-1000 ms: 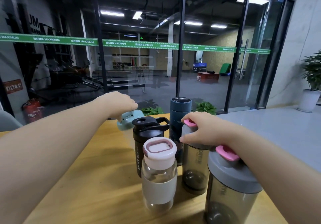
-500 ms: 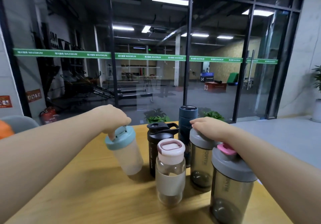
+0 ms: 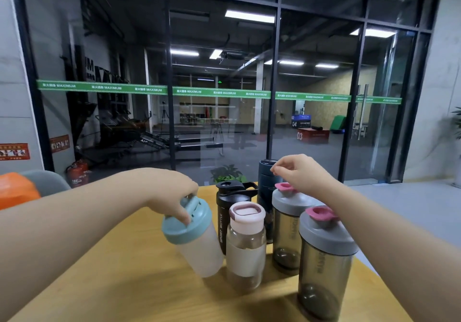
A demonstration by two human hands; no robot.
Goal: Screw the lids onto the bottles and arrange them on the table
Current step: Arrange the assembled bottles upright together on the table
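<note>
1. The left hand (image 3: 174,194) gripped the teal plastic lid (image 3: 187,221) of a frosted, translucent white shaker bottle (image 3: 199,251), fingers curled over the lid's top and rim. The bottle leaned, its top tipped to the left, at the left end of the group on the smooth, yellowish wooden table (image 3: 112,284); whether its base touched the table could not be told.
2. The right hand (image 3: 301,174) hovered above the bottles with its fingers loosely curled and thumb near forefinger, holding nothing.
3. Just beside the tilted shaker stood a clear, round glass bottle with a frosted white sleeve and pale pink lid (image 3: 245,244), upright.
4. Behind it stood a glossy black plastic bottle with a flip cap and loop handle (image 3: 230,202), printed "SPORT BOTTLE"; its lower half was hidden.
5. A tall dark blue cylindrical flask (image 3: 268,179) stood furthest back, mostly covered by other bottles.
6. Two smoky grey translucent shakers with matte grey lids and pink flip tabs stood on the right: the far shaker (image 3: 287,229) under the right wrist, and the near shaker (image 3: 324,266) closest to the camera. Each held a dark rounded mass at the bottom, too murky to identify.
7. The lettering on both grey shakers was blurred.
</note>
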